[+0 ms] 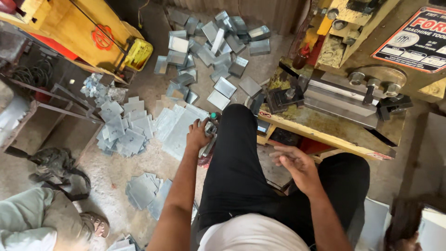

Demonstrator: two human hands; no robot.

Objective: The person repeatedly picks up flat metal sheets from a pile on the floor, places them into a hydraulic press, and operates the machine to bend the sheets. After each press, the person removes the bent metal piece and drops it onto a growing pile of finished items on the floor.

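Dusty concrete floor (111,176) spreads below a yellow metal press machine (344,93) at right. Beyond the knee lies a heap of bent grey sheet-metal boxes (213,42); a pile of flat notched grey metal blanks (123,128) sits left. The left hand (199,135) closes on a small metal piece (210,128) beside the knee. The right hand (297,162) hovers loosely curled, empty.

Flat blanks (124,128) left of black trouser leg (237,158): thin sheet metal, dull grey, matt. Folded boxes (218,42) beyond leg: same sheet metal, faint sheen. Press machine (344,69) right of leg: painted yellow metal, chipped, grimy; its bare steel die (341,100) smooth. Trouser leg: matt cloth. Floor (107,172): rough, dusty concrete. Left hand (199,135) touches metal pieces.
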